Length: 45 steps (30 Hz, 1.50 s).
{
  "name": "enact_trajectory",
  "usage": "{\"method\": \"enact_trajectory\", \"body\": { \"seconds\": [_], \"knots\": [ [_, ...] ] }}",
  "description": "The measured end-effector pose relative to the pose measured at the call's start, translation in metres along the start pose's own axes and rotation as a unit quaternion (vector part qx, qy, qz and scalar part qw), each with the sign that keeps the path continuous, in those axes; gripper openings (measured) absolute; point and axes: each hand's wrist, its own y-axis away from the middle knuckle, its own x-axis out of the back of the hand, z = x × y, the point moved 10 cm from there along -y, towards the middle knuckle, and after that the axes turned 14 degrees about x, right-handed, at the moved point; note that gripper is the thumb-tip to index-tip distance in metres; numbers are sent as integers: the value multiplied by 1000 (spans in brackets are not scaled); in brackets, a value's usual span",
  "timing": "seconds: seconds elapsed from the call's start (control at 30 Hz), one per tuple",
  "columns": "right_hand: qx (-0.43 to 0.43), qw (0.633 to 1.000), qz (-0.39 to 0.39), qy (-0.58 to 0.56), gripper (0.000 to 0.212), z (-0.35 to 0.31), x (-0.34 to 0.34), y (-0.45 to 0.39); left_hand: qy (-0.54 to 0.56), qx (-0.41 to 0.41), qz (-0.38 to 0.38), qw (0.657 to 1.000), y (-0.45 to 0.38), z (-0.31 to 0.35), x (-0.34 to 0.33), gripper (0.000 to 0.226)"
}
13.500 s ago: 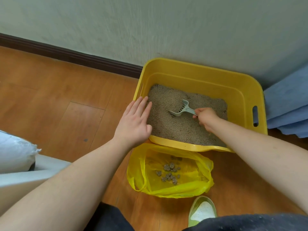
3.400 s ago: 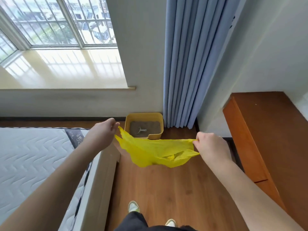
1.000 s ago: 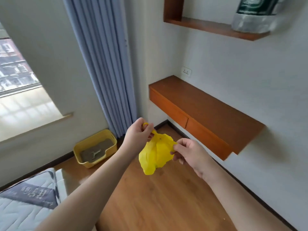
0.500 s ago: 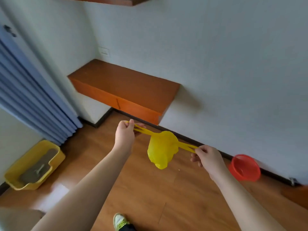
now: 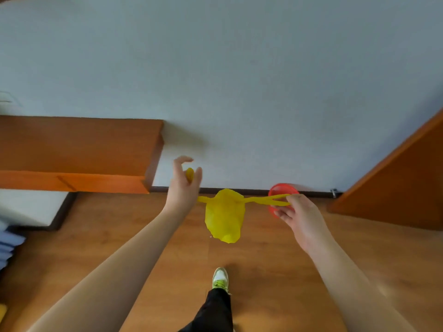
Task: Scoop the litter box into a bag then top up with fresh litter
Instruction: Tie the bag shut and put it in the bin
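Yellow bag (image 5: 224,215) is hung between both hands; one handle is gripped by left hand (image 5: 183,188), the other pinched by right hand (image 5: 299,213).

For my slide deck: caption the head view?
Both hands stretch a yellow bag by its handles.
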Motion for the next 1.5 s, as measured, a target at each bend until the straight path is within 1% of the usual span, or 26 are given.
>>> {"method": "enact_trajectory", "body": {
  "seconds": [0.03,0.07,0.1,0.13,0.17,0.2,0.23,0.27,0.37,0.47,0.5,0.6,0.67,0.7,0.77,0.87,0.9,0.97,1.03,1.13,1.17,1.23,1.3,1.37,1.4,1.5],
  "knots": [
    [-2,1000,3,-26,27,-8,3,-6,-79,-65,-46,994,0,16,-25,29],
    [-2,999,6,-49,27,-15,5,-13,-178,-127,-91,972,2,27,-53,41],
    [1,998,10,-69,25,-23,7,-20,-279,-187,-124,934,4,32,-81,55],
    [3,997,15,-81,22,-30,10,-28,-366,-239,-146,887,5,32,-107,70],
    [4,996,18,-82,18,-35,11,-36,-429,-270,-163,846,4,29,-130,82],
    [4,997,18,-75,15,-40,10,-46,-471,-281,-175,818,-1,26,-150,87],
    [4,998,17,-62,13,-44,8,-56,-491,-286,-179,803,-8,24,-167,86],
    [5,999,17,-46,14,-47,6,-66,-501,-288,-182,795,-16,22,-182,82],
    [34,999,35,5,12,-60,7,-99,-505,-297,-192,787,-42,28,-223,65],
    [72,992,71,81,14,-73,27,-128,-503,-333,-198,773,-60,46,-257,45],
    [86,987,76,113,16,-78,35,-135,-492,-349,-203,772,-64,55,-267,41],
    [152,967,70,193,18,-100,54,-152,-427,-401,-205,784,-73,84,-295,32],
    [193,941,31,276,15,-110,64,-165,-412,-432,-187,780,-81,99,-316,26],
    [198,927,2,317,15,-110,68,-175,-408,-439,-175,781,-86,105,-326,25],
    [183,900,-65,389,21,-97,77,-200,-390,-447,-171,787,-91,115,-348,24],
    [147,867,-150,452,43,-72,99,-244,-350,-453,-191,797,-99,130,-388,26],
    [140,857,-172,466,49,-65,107,-259,-348,-449,-200,799,-102,133,-403,28],
    [130,840,-189,492,56,-55,125,-289,-340,-445,-203,803,-111,138,-433,28],
    [149,802,-190,546,55,-53,144,-317,-336,-420,-192,821,-123,136,-461,23],
    [232,749,-176,596,44,-61,168,-349,-335,-369,-172,850,-137,132,-499,19],
    [250,733,-176,607,41,-62,175,-359,-341,-356,-175,852,-139,130,-512,20],
    [261,706,-191,630,35,-57,190,-382,-368,-338,-196,844,-140,124,-536,23],
    [280,674,-214,649,31,-47,198,-404,-391,-313,-212,839,-144,114,-556,33],
    [284,659,-237,655,31,-30,202,-425,-395,-278,-208,851,-153,100,-569,39],
    [284,657,-247,654,31,-20,203,-434,-394,-264,-202,857,-157,92,-574,39],
    [284,668,-261,637,32,15,205,-460,-389,-241,-194,868,-172,61,-593,41]
  ]
}}
